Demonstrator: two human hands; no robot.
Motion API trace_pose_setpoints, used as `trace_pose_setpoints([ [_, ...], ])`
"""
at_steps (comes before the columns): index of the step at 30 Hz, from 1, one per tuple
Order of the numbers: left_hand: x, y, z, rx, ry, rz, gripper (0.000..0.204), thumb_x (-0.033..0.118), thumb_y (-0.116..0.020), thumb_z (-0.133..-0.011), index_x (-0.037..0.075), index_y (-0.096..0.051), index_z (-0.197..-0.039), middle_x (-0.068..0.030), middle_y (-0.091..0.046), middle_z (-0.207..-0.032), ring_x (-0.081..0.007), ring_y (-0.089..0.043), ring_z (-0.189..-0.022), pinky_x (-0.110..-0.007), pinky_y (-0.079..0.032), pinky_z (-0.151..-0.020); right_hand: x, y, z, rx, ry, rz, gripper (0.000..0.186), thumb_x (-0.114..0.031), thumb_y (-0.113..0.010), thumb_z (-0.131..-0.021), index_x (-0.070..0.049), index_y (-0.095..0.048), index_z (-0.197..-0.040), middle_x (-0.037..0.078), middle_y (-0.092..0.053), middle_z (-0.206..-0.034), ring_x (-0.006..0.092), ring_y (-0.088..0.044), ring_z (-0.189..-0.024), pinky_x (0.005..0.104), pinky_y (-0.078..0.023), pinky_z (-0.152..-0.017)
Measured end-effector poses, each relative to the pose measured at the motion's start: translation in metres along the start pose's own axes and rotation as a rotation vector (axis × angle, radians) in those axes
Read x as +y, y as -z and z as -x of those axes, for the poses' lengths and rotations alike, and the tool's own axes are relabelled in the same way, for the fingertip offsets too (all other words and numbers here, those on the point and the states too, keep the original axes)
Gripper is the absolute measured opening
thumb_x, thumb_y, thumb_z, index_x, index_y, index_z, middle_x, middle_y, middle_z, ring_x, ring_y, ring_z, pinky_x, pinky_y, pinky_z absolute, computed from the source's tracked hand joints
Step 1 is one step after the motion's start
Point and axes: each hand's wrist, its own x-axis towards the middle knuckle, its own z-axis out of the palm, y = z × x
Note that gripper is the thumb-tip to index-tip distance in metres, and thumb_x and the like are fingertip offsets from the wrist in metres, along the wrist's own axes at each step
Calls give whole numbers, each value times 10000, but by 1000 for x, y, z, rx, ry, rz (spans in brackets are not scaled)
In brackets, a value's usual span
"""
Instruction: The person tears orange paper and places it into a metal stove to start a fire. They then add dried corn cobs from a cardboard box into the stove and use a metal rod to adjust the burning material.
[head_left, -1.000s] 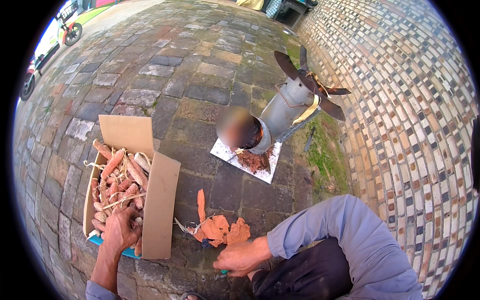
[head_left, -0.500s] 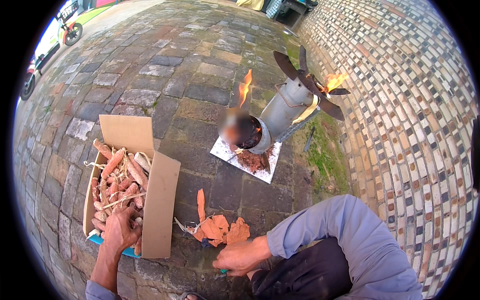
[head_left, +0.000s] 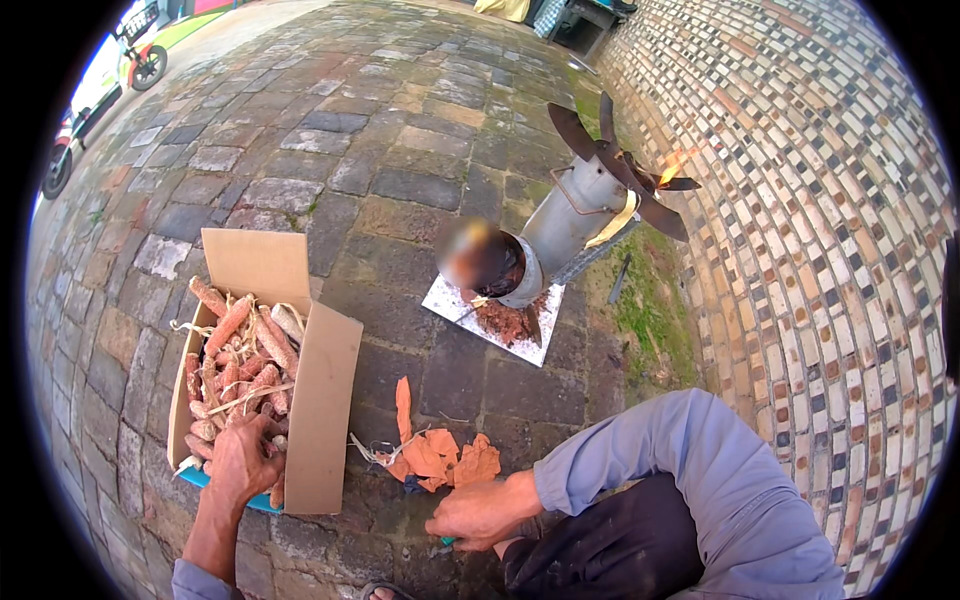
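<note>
My left hand (head_left: pixel 245 458) is down in an open cardboard box (head_left: pixel 330 410), its fingers curled round a corn cob among the heap of dried, reddish cobs (head_left: pixel 230 330). What the fingertips touch is partly hidden by the hand. Low in the middle, my right hand (head_left: pixel 484 512) is closed on a small green object (head_left: pixel 447 541), mostly covered by the fingers. Just beyond that hand lie torn pieces of orange paper (head_left: pixel 430 455) and pale dry husk strands (head_left: pixel 372 452).
A grey metal stove (head_left: pixel 570 215) stands ahead on a white board (head_left: pixel 457 309), with flame (head_left: pixel 675 168) at its finned top. Its low side opening is blurred. A brick wall (head_left: pixel 800 250) runs along the right. A two-wheeler (head_left: pixel 148 66) stands far left on the paving.
The tall flame above the stove's side opening is gone, and the one at its top has shrunk. Both hands keep their places; the box sits almost the same in view.
</note>
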Motion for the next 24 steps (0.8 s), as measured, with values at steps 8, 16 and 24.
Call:
trace_pose_setpoints([
  [8,4,1,0,-30,54,-42,310,184,-760,-663,14,-715,-918,-192,-695,-891,-362,-667,-876,-494,-492,-865,-1,-1,1,-1,-12,9,287,-173,-692,-786,65,-592,-911,265,-648,-798,463,-650,-832,543,-508,-694],
  [16,1,-2,2,-12,62,-59,316,212,-777,-663,29,-718,-915,-180,-697,-876,-365,-668,-885,-531,-470,-894,-2,0,2,-11,-17,20,293,-184,-693,-789,66,-587,-897,264,-647,-795,460,-649,-828,541,-507,-694],
  [24,-19,-13,0,51,-80,-104,302,162,-784,-648,-8,-701,-884,-192,-686,-814,-343,-675,-766,-405,-534,-707,0,-1,1,-60,-23,56,297,-154,-696,-769,37,-570,-957,227,-649,-835,443,-652,-832,526,-508,-674],
])
